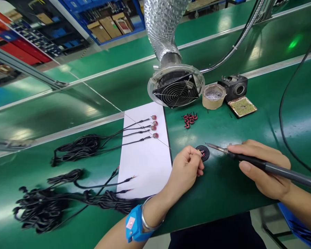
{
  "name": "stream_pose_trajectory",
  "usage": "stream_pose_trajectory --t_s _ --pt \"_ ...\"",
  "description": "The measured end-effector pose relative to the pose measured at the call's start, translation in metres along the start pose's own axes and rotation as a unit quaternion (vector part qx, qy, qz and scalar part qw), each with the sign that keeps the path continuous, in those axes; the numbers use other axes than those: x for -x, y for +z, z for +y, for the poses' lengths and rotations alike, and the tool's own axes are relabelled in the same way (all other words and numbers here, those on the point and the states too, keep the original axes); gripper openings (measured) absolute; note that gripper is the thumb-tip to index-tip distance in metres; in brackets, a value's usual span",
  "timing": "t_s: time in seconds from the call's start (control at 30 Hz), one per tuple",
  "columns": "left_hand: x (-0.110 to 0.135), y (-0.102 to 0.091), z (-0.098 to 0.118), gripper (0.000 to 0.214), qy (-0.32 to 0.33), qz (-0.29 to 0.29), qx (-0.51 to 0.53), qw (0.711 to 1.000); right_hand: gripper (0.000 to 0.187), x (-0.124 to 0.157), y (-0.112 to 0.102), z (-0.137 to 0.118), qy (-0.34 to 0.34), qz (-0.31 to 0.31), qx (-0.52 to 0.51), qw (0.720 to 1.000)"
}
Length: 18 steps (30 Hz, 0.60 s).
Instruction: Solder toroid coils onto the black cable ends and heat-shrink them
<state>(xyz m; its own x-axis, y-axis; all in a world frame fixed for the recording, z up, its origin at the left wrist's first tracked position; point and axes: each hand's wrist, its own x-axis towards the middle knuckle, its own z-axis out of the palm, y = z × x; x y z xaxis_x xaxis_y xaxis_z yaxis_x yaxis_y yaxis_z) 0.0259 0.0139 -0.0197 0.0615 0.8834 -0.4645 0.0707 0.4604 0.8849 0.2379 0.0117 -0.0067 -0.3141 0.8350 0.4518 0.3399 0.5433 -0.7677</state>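
Observation:
My left hand [188, 166] is closed in a pinch at the edge of a small round black pad [205, 156]. Between its fingertips and the pad sits a small red-and-black ring-shaped part [203, 153] with a yellowish wire end; the fingers hide some of it. My right hand [268, 166] grips a soldering iron [261, 164] like a pen. The iron's tip points left, just right of the pad and apart from it. Several similar red-and-black ring parts [189, 120] lie in a small pile beyond the pad.
A fume-extractor fan [177, 91] hangs over the bench on a foil duct [166, 27]. Behind stand a solder roll [214, 97] and an iron stand with a sponge tray [242, 106]. Left are a white sheet [145, 162], several capped cable ends [156, 135] and black cable bundles [41, 207].

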Motion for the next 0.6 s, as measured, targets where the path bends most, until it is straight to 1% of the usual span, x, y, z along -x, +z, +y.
stream_pose_trajectory --t_s 0.17,0.33,0.5,0.6 --pt "0.000 0.001 0.001 0.019 0.006 0.010 -0.008 1.000 0.023 0.001 0.001 0.001 0.022 0.003 -0.021 1.000" --pt "0.000 0.001 0.001 0.019 0.002 0.008 -0.010 1.000 0.024 0.001 0.002 0.002 0.020 -0.023 -0.029 0.999" --pt "0.000 0.001 0.002 0.018 0.003 0.005 -0.014 1.000 0.024 0.003 0.007 0.001 0.023 0.007 -0.052 0.998" --pt "0.000 0.001 0.002 0.019 0.003 0.003 -0.016 1.000 0.026 0.002 0.010 -0.001 0.023 0.008 -0.066 0.998"
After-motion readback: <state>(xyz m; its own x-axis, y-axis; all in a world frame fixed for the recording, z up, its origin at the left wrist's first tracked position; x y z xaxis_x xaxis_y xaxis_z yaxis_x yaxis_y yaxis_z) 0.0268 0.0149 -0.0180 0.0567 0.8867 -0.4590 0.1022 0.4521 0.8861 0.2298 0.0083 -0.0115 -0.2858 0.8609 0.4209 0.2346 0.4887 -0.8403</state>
